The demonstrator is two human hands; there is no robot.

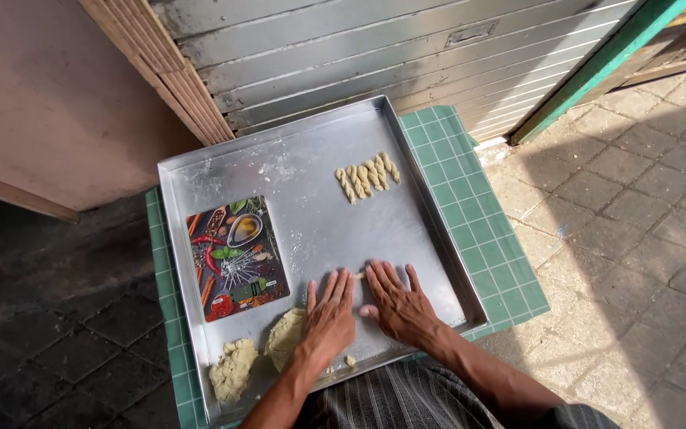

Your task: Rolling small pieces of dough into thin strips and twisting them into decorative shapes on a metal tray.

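My left hand (pixel 329 315) and my right hand (pixel 395 299) lie flat, palms down, side by side on a large metal tray (pixel 303 167). A thin strip of pale dough (pixel 357 275) shows between the fingertips of both hands, mostly hidden under them. Several twisted dough sticks (pixel 368 175) lie in a row at the tray's far right. Two lumps of dough sit at the near left: one (pixel 233 369) by the corner, another (pixel 286 335) partly behind my left wrist.
A flat kitchen scale (pixel 235 256) printed with vegetables and spices rests on the tray's left side. The tray sits on a green checked cloth (pixel 478 214). Behind is a grey shutter (pixel 375 48); paving stones (pixel 637 199) lie to the right.
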